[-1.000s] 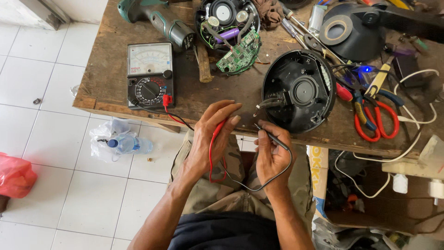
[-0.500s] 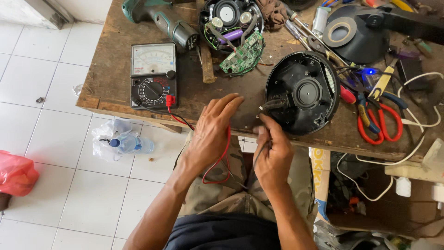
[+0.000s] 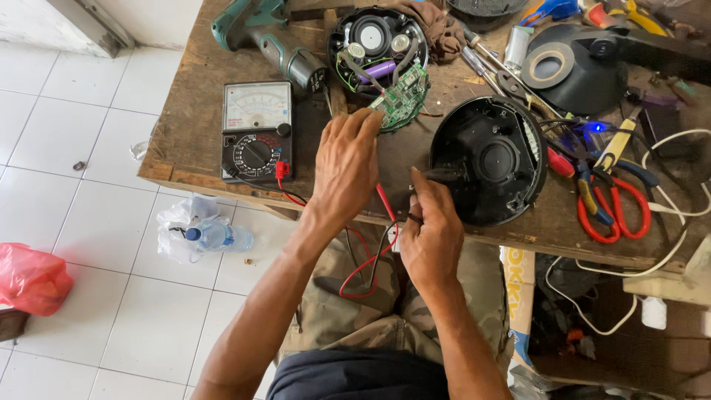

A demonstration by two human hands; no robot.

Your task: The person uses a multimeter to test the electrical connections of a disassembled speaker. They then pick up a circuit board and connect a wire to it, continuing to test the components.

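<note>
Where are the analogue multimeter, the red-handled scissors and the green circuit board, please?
analogue multimeter (image 3: 256, 132), head view, on its round dial.
red-handled scissors (image 3: 613, 210), head view, on a handle loop.
green circuit board (image 3: 401, 97), head view, on the board's face.

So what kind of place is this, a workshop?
Most likely a small electronics repair bench: an analog multimeter, a bare circuit board and an opened round black housing lie on a worn wooden table.

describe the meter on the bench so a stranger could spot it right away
On the wooden workbench, look at its near left corner, left of the left hand. The analog multimeter lies flat there: black, with a pale needle scale on top, a round dial below, and a red lead plugged in.
</note>
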